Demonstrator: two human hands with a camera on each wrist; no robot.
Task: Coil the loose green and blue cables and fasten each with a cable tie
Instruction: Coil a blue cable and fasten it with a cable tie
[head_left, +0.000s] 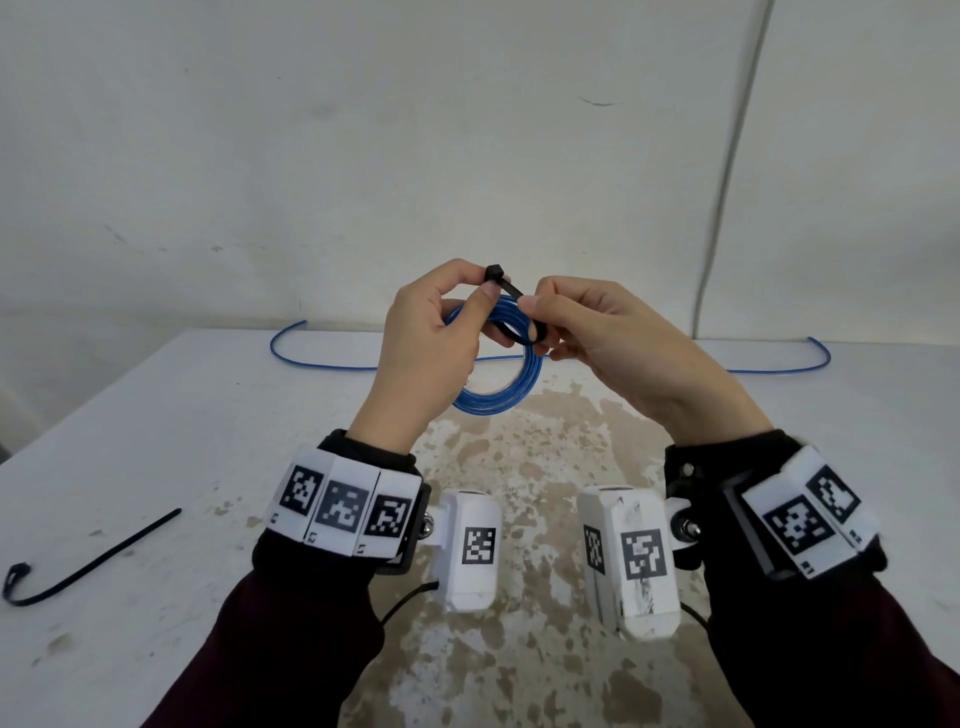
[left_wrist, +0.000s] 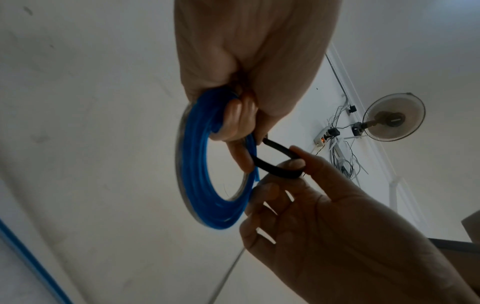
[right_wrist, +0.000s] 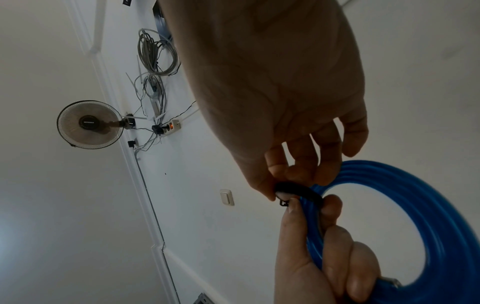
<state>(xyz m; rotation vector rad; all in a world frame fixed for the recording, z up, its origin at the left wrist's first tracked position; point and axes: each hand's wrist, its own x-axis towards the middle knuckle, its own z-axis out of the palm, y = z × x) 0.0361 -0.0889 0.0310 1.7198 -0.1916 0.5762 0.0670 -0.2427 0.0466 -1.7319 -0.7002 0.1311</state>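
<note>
Both hands work above the counter (head_left: 156, 415), toward its far edge. The left hand (head_left: 423, 358) grips the blue coil (head_left: 498, 395) and pinches the cable tie (head_left: 511, 301) by its head; the right hand (head_left: 618, 343) pinches the strap, looped round the strands. If the left fingers (left_wrist: 233, 121) loosen, turns may spring out before the tail is threaded. A spare tie (head_left: 88, 561) lies near the left edge.

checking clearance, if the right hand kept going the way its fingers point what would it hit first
Probably the left hand: the right hand points left toward it, both pinching the black cable tie looped round the blue coil. Depth is hard to judge.
</note>
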